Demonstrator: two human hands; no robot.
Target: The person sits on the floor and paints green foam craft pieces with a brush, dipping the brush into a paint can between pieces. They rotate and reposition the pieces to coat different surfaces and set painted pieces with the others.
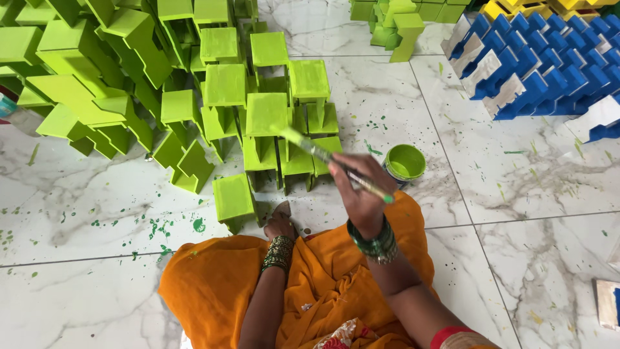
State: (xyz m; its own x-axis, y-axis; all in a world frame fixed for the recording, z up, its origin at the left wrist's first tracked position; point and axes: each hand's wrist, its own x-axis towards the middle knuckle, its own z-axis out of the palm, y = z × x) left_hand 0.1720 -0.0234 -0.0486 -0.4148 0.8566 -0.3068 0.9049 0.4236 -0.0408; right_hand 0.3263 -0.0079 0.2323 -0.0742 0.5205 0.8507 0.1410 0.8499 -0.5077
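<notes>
Right hand [359, 187] closed around thin paint-smeared green brush [336, 163], bristles touching bright green painted wooden block [266, 114] amid stacked green blocks. Left hand [281, 223] low on white marble floor [516, 187], grip unclear. Small round tin of green paint [403, 163] just beside right hand.

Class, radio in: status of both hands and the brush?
Right hand grips paintbrush, bristles on green block. Left hand rests beside block. Paint pot open nearby.

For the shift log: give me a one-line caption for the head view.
Right hand brushes a green block with a paintbrush; left hand rests beside the paint tub.
</notes>
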